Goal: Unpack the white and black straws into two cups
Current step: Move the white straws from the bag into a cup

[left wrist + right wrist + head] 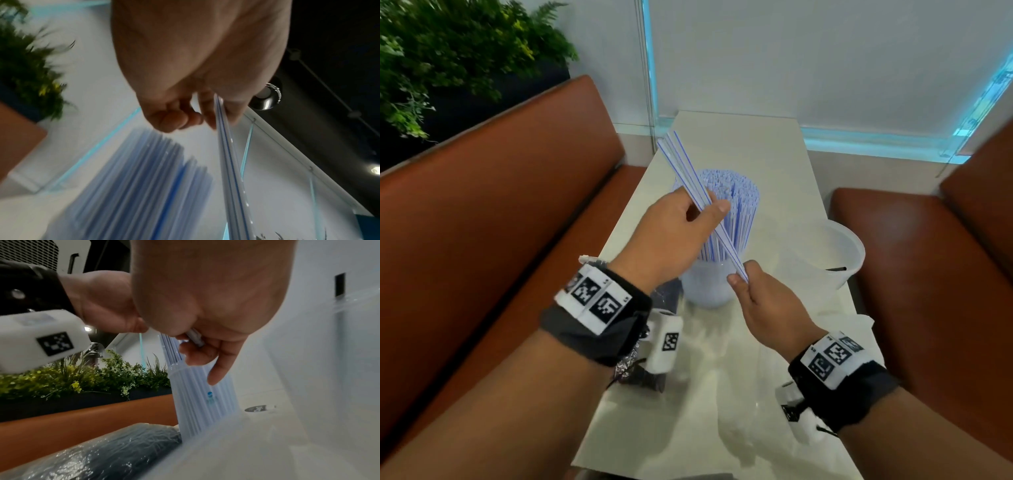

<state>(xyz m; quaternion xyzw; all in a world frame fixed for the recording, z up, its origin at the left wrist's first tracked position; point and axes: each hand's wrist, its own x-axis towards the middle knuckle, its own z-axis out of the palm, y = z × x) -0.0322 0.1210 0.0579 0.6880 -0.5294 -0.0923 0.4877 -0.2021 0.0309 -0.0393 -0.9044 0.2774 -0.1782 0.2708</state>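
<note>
Both hands pinch a few light, bendy white straws (698, 198): left hand (674, 233) mid-length, right hand (760, 301) at the lower tips.

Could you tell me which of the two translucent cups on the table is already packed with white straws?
The left cup, just beyond both hands, is crammed with blue-striped white straws. The right cup holds only a single black straw.

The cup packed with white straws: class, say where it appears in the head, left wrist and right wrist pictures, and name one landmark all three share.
Head: cup packed with white straws, centre, behind both hands.
Left wrist: lower centre, blurred, below the left hand.
Right wrist: centre, under the right hand.
Shared landmark: the green plants.
</note>
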